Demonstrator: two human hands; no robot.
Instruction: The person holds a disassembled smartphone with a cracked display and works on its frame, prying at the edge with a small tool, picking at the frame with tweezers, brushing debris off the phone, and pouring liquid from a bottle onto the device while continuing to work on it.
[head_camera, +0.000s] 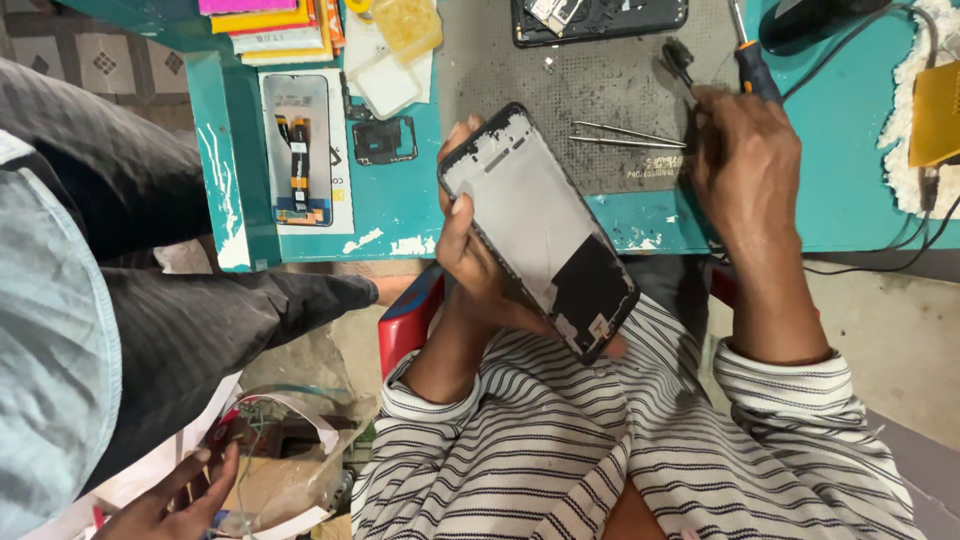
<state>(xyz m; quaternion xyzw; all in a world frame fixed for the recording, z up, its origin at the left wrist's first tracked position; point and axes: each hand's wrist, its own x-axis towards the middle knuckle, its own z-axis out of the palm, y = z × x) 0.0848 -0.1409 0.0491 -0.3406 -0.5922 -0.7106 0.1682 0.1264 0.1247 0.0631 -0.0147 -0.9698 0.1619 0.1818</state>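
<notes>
While the left hand (470, 262) grasps one phone frame (540, 228), the right hand (745, 160) clenches one screwdriver (752, 62). One pair of tweezers (628, 134) lies on the grey mat (560, 90), beside a second opened phone (598, 18).

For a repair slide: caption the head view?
Left hand holds phone frame; right hand grips screwdriver.

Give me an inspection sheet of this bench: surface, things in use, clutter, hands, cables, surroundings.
Surface: teal table, paint chipped at the edge, with a grey mat.
Job's things: opened phone frame; screwdriver.
Clutter: tweezers, boxed screen part, small black frame, clear trays, another opened phone.
Hands: left hand holds the phone frame; right hand reaches to the screwdriver.
Cables: black cable trails off the table's right edge.
Surroundings: another person's hand on a plastic bag.
</notes>
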